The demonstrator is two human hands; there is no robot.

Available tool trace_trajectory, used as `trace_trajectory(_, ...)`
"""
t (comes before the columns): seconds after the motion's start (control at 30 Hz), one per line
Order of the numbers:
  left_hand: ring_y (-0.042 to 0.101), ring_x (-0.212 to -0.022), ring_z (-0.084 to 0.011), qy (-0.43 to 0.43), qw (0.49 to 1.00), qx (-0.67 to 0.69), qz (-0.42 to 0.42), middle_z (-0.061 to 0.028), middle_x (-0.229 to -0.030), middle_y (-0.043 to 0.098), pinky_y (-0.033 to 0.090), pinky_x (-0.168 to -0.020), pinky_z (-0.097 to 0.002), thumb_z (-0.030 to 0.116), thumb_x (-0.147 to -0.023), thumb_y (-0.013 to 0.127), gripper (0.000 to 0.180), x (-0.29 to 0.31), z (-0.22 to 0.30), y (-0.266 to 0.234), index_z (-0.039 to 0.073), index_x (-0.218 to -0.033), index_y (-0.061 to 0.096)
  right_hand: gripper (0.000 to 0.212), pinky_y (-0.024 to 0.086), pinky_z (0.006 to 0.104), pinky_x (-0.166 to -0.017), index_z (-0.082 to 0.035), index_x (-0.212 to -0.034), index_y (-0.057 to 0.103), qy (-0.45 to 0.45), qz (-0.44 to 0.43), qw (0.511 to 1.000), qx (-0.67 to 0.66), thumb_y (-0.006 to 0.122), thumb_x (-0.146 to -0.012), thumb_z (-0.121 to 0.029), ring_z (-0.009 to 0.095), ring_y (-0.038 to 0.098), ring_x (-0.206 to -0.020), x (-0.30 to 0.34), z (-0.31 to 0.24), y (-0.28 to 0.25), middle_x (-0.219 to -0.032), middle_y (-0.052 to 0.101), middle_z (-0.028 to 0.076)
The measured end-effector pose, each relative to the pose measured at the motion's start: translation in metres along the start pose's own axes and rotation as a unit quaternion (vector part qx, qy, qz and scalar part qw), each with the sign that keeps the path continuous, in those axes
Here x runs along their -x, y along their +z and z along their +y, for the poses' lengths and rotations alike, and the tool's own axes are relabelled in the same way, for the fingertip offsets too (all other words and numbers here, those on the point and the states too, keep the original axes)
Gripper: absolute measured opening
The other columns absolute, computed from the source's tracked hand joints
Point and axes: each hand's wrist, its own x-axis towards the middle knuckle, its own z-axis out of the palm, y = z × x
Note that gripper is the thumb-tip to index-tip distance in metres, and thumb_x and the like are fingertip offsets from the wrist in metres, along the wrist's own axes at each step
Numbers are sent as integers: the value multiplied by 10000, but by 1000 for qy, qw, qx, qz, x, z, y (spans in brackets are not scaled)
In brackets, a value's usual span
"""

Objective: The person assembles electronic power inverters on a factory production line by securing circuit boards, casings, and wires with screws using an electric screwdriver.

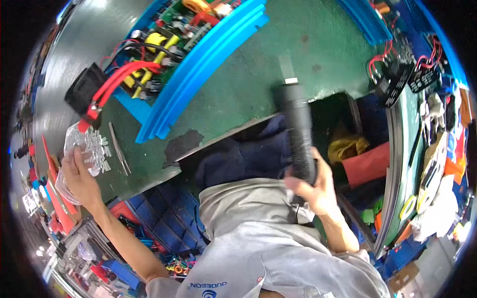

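My right hand [318, 186] is wrapped round the lower end of a black cylindrical tool [298, 131]. It stands upright in the picture, with a pale band and a see-through tip at its far end; motion blurs it, so its exact kind is unclear. At the left edge of the green table, my left hand [80, 179] has its fingers closed on a clear plastic bag [73, 136]. Small white tube-like pieces [102, 154] lie at the bag's mouth, partly in it. Beside them rests a pair of metal tweezers [119, 149].
A blue frame [198, 64] holding circuit parts stands across the table [238, 89]; its thick red wires [117, 84] end near a black block [84, 92]. Another blue frame [365, 22] is at the far right, near black wired parts [397, 84]. Gloves and tape lie right.
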Motion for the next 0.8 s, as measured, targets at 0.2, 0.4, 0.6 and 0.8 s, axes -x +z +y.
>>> trace_trajectory(0.2,688,-934,-141,73,970,153,-173,-99,-1073,732,523,-863,-287,110,-1039,584,218,30,126,47,-35,-1184,656,490,552,357,-760,-22,-1257,528,-104,-109,970,193,750,-824,-79,263,720,-815,-3,9,27,-913,698,175)
trace_trajectory(0.4,671,-953,-106,73,963,91,-243,-91,-1066,727,513,-895,-258,82,-1019,622,219,29,137,51,-53,-1171,703,622,574,390,-732,-17,-1355,511,-197,-142,943,227,723,-771,2,354,727,-817,-10,16,43,-940,694,223)
trace_trajectory(0.6,687,-978,-108,31,960,140,-239,-84,-1045,738,524,-891,-232,21,-1003,629,191,21,125,67,-71,-1155,699,642,579,409,-735,-11,-1368,505,-214,-144,942,215,717,-763,13,382,728,-848,-18,14,46,-956,695,236)
trace_trajectory(0.8,688,-957,-101,18,959,133,-250,-68,-1028,740,521,-869,-222,0,-999,617,161,13,125,67,-57,-1121,704,480,536,367,-758,-15,-1357,530,-77,-208,964,149,580,-1002,-334,279,699,-820,-22,-6,40,-942,694,177)
